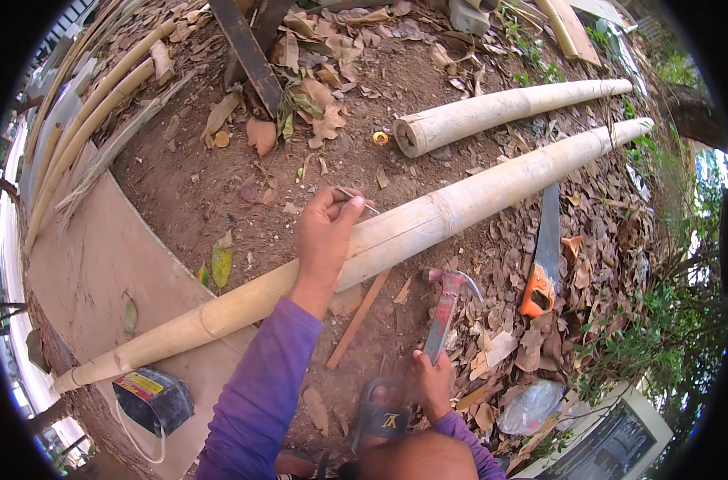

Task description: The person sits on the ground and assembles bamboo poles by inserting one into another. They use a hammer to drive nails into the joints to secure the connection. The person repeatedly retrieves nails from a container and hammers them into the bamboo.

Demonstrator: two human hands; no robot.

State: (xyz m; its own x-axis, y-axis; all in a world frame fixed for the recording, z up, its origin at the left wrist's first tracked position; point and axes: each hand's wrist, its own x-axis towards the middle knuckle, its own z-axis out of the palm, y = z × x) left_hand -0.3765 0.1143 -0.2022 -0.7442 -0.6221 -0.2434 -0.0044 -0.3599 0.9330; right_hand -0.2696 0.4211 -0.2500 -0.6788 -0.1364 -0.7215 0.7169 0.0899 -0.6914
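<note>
A long bamboo pole (416, 222) slants across the ground from the lower left to the upper right. My left hand (325, 232) lies against its near middle, pinching a thin metal nail (369, 208) between thumb and fingers, the tip at the bamboo's surface. Low in the view my right hand (432, 382) is closed round the handle of a claw hammer (444, 316), whose worn red head points away from me. The hammer is held apart from the pole, on its near side. A thin lengthwise line runs along the bamboo just right of the nail.
Beyond lies a shorter bamboo piece (492, 116). A handsaw (543, 264) with an orange handle rests on dry leaves at right. At lower left are a brown board (100, 248) and a dark box (152, 400) with a white cord. A wooden strip (357, 322) lies near the pole.
</note>
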